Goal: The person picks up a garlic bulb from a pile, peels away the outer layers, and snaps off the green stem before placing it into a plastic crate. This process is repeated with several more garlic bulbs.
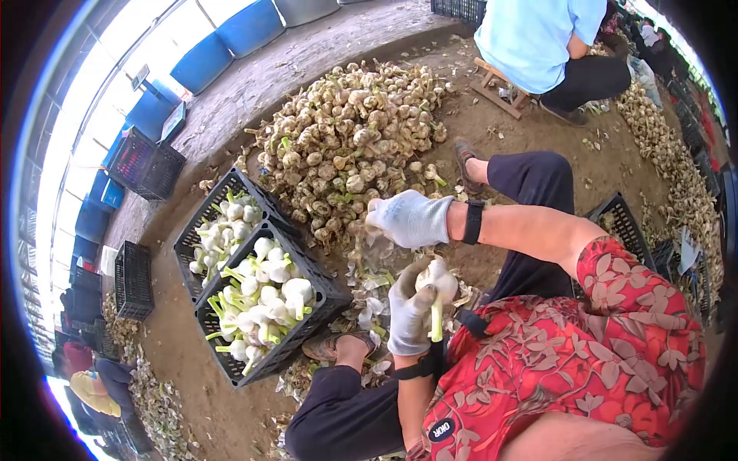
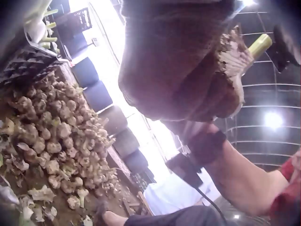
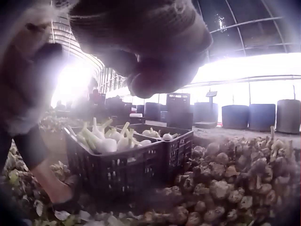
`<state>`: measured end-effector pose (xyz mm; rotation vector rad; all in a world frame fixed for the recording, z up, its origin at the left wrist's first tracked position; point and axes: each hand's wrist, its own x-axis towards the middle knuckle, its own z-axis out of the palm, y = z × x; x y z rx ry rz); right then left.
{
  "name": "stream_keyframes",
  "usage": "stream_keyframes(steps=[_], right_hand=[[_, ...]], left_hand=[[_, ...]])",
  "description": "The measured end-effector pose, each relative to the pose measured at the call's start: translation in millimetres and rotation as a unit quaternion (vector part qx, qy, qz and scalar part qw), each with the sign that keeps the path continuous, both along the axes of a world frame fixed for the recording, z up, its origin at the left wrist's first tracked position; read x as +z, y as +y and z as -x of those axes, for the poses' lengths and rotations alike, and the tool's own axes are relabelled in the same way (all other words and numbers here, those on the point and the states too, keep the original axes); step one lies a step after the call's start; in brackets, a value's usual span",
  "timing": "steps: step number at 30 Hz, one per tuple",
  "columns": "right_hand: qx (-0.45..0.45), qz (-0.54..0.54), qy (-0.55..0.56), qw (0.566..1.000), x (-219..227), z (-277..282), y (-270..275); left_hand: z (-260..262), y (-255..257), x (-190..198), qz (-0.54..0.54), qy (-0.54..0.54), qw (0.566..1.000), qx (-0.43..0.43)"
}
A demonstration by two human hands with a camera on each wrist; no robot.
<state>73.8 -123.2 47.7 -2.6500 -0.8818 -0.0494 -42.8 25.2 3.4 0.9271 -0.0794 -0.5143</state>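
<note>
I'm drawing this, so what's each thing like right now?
Garlic bulb: gripped, stem attached
Left hand: gripping that bulb
Right hand: curled, contents unclear
Nearer plastic crate: filled with white garlic
Farther plastic crate: holding white garlic too
Garlic pile: heaped, dirty
Wooden stool: occupied
Right wrist strap: fastened

A garlic bulb [image 1: 442, 281] with its green stem is gripped in a gloved left hand [image 1: 407, 313], the gloved right hand [image 1: 413, 219] held near it. Two black crates [image 1: 321, 313] are filled with white bulbs [image 1: 265, 296] beside heaped, soil-coloured garlic [image 1: 354, 131]; a wooden stool [image 1: 496, 101] is occupied by a blue-shirted person [image 1: 534, 38].
</note>
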Motion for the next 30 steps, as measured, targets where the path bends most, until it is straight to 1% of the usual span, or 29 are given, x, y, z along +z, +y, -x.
stream_keyframes(steps=[1, 2, 3, 4, 5, 6, 7, 8, 9, 10, 11, 12, 13, 14, 16, 17, 18, 20, 21, 22, 24, 25, 26, 28, 30], right_hand=[[0.006, 0.009, 0.02, 1.0, 6.7, -1.5, -1.4], [-0.035, -0.025, 0.087, 0.995, 17.6, 0.2, -5.6], [-0.01, -0.107, 0.132, 0.985, 18.1, -0.2, -15.0], [0.017, -0.188, 0.179, 0.966, 17.6, 1.3, -25.8], [0.035, -0.269, 0.279, 0.921, 23.9, 9.2, -32.6], [0.051, -0.296, 0.355, 0.885, 18.3, 14.4, -35.6], [0.07, -0.289, 0.328, 0.897, 8.5, 22.6, -35.6], [0.088, -0.283, 0.299, 0.907, 0.3, 31.3, -33.5], [0.056, -0.284, 0.297, 0.91, -1.8, 37.3, -29.9], [-0.005, -0.32, 0.301, 0.898, -2.7, 42.7, -24.9], [-0.066, -0.355, 0.302, 0.882, -2.8, 47.2, -18.4], [-0.125, -0.39, 0.301, 0.861, -3.8, 51.4, -12.3], [-0.137, -0.433, 0.218, 0.864, -13.6, 52.7, -7.3], [-0.14, -0.417, 0.134, 0.888, -14.2, 56.5, -2.0], [-0.144, -0.373, -0.037, 0.916, -12.9, 64.0, 7.7], [-0.148, -0.34, -0.061, 0.927, -11.1, 68.7, 11.9], [-0.124, -0.311, -0.083, 0.939, -14.7, 72.5, 16.0], [-0.07, -0.251, -0.119, 0.958, -25.2, 81.2, 23.4], [-0.03, -0.224, -0.096, 0.969, -29.3, 85.9, 23.6], [-0.041, -0.268, -0.039, 0.962, -31.6, 88.5, 24.0], [-0.066, -0.35, 0.073, 0.931, -31.1, 86.4, 22.8], [-0.148, -0.595, 0.366, 0.7, -27.4, 81.1, 24.8], [-0.199, -0.583, 0.365, 0.698, -26.9, 66.9, 13.4], [-0.258, -0.643, 0.343, 0.634, -20.3, 45.3, 2.3], [-0.257, -0.588, 0.323, 0.696, -25.7, 38.1, -10.9]], left_hand=[[-1.1, 0.6, 1.9, 0.007, 0.003, 1.0, 0.01], [-2.2, 1.1, 5.1, 0.014, 0.004, 1.0, 0.022], [-2.9, 1.2, 8.1, 0.035, -0.004, 0.997, 0.062], [-4.1, 4.3, 5.9, 0.031, -0.007, 0.996, 0.088], [-6.7, 7.9, 1.0, 0.023, -0.009, 0.994, 0.106], [-8.7, 11.4, -3.0, 0.015, -0.009, 0.992, 0.121], [-9.1, 12.5, 1.9, 0.001, 0.003, 0.992, 0.125], [-9.9, 13.3, -2.2, 0.001, 0.002, 0.992, 0.129], [-10.7, 14.5, -9.7, 0.0, 0.002, 0.991, 0.132], [-12.1, 15.1, -15.3, -0.002, 0.0, 0.991, 0.135], [-11.0, 8.0, -17.0, -0.01, -0.029, 0.981, 0.19], [-11.7, 4.0, -6.9, 0.032, 0.064, 0.962, 0.263], [-12.6, 3.2, -12.5, 0.061, 0.062, 0.958, 0.273], [-13.2, 4.5, -21.9, 0.091, 0.06, 0.953, 0.282], [-11.6, 11.2, -33.6, 0.115, 0.038, 0.976, 0.182], [-9.9, 6.2, -31.2, 0.133, 0.106, 0.97, 0.174], [-10.9, -2.1, -25.9, 0.176, 0.144, 0.958, 0.176], [-12.5, -14.0, -17.1, 0.262, 0.222, 0.921, 0.186], [-19.5, -4.3, -39.9, 0.395, 0.063, 0.911, 0.103], [-16.5, 4.7, -60.6, 0.331, 0.111, 0.927, 0.139], [-20.9, 12.4, -48.9, 0.196, 0.206, 0.937, 0.203], [-21.4, 6.8, -38.1, 0.148, 0.224, 0.928, 0.258], [-18.8, 5.6, -33.3, 0.144, 0.196, 0.935, 0.258], [-16.9, 4.4, -27.2, 0.135, 0.138, 0.948, 0.251], [-14.2, 3.5, -22.5, 0.16, 0.124, 0.945, 0.258]])
